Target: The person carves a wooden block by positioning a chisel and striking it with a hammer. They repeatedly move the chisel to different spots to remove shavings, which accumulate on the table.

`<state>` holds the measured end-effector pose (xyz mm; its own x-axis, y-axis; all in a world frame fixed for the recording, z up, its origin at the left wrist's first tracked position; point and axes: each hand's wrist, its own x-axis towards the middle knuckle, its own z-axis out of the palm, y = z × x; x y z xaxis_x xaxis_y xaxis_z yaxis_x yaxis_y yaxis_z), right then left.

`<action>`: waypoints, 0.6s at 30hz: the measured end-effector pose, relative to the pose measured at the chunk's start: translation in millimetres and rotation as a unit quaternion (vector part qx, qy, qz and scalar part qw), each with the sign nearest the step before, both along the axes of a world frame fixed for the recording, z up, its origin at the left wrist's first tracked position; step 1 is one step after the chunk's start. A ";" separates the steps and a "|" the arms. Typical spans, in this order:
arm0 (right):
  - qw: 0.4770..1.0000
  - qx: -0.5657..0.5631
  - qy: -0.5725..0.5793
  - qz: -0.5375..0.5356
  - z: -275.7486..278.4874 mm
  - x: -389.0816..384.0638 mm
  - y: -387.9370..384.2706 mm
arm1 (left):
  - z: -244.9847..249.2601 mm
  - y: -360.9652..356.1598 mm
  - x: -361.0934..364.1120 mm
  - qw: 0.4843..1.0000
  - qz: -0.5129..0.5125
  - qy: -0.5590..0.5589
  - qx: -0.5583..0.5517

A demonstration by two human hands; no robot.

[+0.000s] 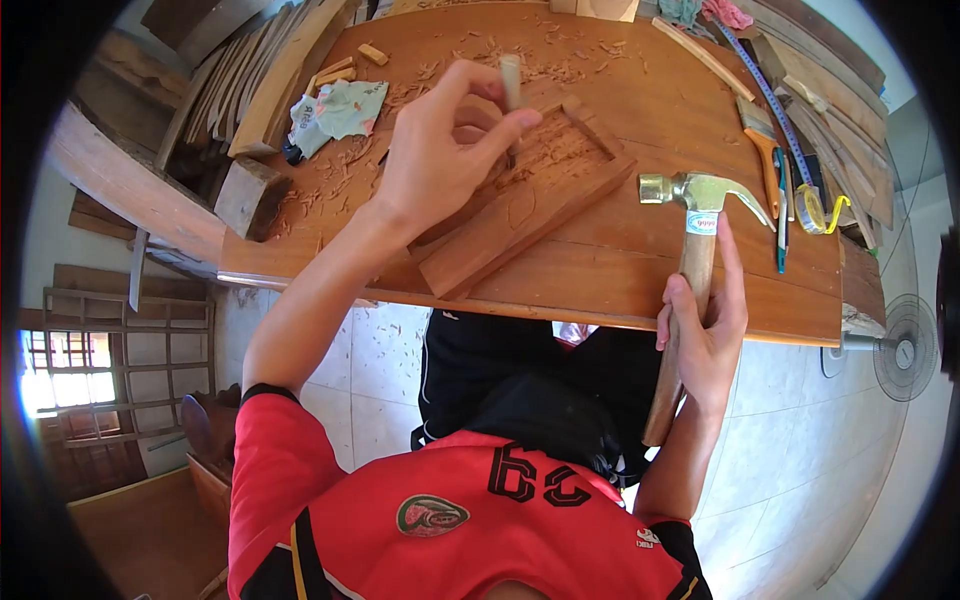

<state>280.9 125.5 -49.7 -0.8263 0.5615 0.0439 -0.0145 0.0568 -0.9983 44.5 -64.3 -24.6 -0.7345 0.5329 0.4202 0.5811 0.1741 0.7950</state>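
My left hand (445, 150) is closed around a chisel (511, 82), its pale handle end sticking up past my fingers; the blade is hidden by the hand. Beneath that hand lies a brown wooden block (530, 215) with a carved recess full of shavings, set at an angle near the table's front edge. My right hand (710, 325) grips a claw hammer (697, 250) by its wooden handle, with the index finger stretched along it. The metal head points up, above the tabletop and right of the block.
Shavings and wood scraps (373, 54) lie across the wooden table (480, 40). A crumpled cloth (338, 108) sits at the left. On the right are a brush (762, 140), a pen (782, 235) and a tape measure (815, 210). Stacked boards (240, 75) line the left side.
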 end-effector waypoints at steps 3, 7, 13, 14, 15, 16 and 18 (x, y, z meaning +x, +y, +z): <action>1.000 0.002 0.003 -0.006 -1.3 -1.4 -0.7 | 0.3 3.4 5.5 0.988 -0.001 0.150 -0.038; 1.000 0.004 0.005 -0.004 -1.3 -0.4 1.0 | -0.5 5.2 7.4 0.958 -0.004 0.282 -0.045; 1.000 0.017 0.017 -0.001 -2.5 -0.1 2.5 | -0.3 5.6 14.9 0.970 0.013 0.239 -0.045; 1.000 0.019 0.019 -0.002 -3.7 -0.1 2.0 | 0.3 4.7 18.0 0.973 0.017 0.225 -0.043; 1.000 0.017 0.020 0.000 -4.4 -0.8 2.1 | -0.1 4.0 19.7 0.976 0.022 0.213 -0.040; 1.000 0.015 0.021 0.002 -5.1 -1.6 2.1 | -2.9 3.5 18.7 0.984 0.034 0.173 -0.035; 1.000 0.005 0.020 0.010 -5.5 -2.1 2.5 | -8.8 3.2 14.0 0.994 0.058 0.093 -0.026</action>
